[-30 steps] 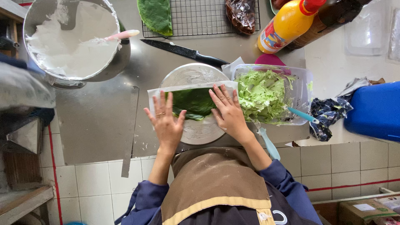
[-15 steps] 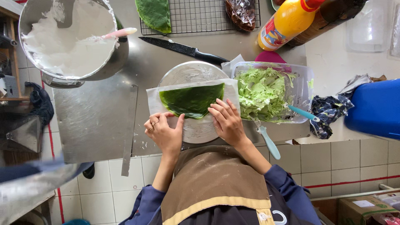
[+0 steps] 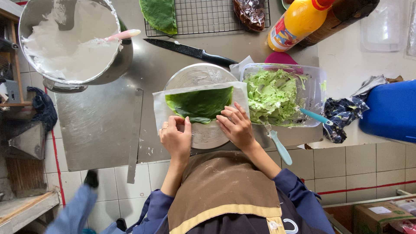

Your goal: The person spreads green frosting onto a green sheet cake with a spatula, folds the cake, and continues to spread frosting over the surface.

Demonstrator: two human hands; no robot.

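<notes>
a green crepe (image 3: 200, 104), folded to a half-round, lies on a white sheet (image 3: 161, 108) over a round metal turntable (image 3: 197, 76) at the centre of the frame. the left hand (image 3: 177, 138) pinches the crepe's near edge together with the sheet, fingers curled and thumb up against them. the right hand (image 3: 236, 125) lies flat with fingers spread, tips pressing the crepe's right end.

0.5 s ago the left hand was lower left of the crepe with curled fingers; now it sits closer in, at the fold's edge. 1 s ago both hands lay flat and spread over the sheet, covering most of the green.

just right of the turntable stands a clear tub (image 3: 318, 82) of shredded lettuce (image 3: 273, 97), a teal-handled tool (image 3: 315, 116) in it and another teal handle (image 3: 281, 148) below it. a black knife (image 3: 190, 51) lies above the turntable. upper left is a large metal bowl (image 3: 123, 56) of white cream (image 3: 65, 47) with a pink spatula (image 3: 123, 34). a wire rack (image 3: 208, 17) at the top holds another green crepe (image 3: 159, 15). an orange bottle (image 3: 294, 21) stands upper right, a blue container (image 3: 390, 110) at the right edge.
</notes>
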